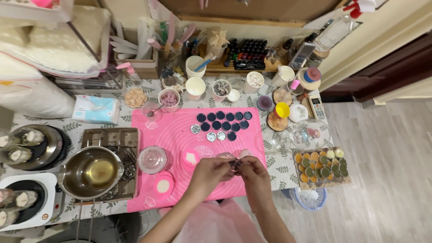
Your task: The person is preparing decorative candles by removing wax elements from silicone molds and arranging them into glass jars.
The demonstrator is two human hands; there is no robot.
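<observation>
Head view shows the left hand [210,172] and right hand [252,173] pinched together on a small dark tin [235,164] above the pink mat [180,130], seemingly fitting it; steady alignment seems needed.

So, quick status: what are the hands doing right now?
Left hand and right hand together, pinching a small dark item, too small to identify. Over the pink mat. Nothing blocking.

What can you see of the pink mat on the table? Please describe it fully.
The pink mat looks like flexible silicone, rectangular, lying flat on the leaf-patterned tablecloth. Faint white circles and cupcake icons are printed on it. It carries rows of small dark round tins, a glass jar and small pink cups. Both hands work above its near edge.
</observation>
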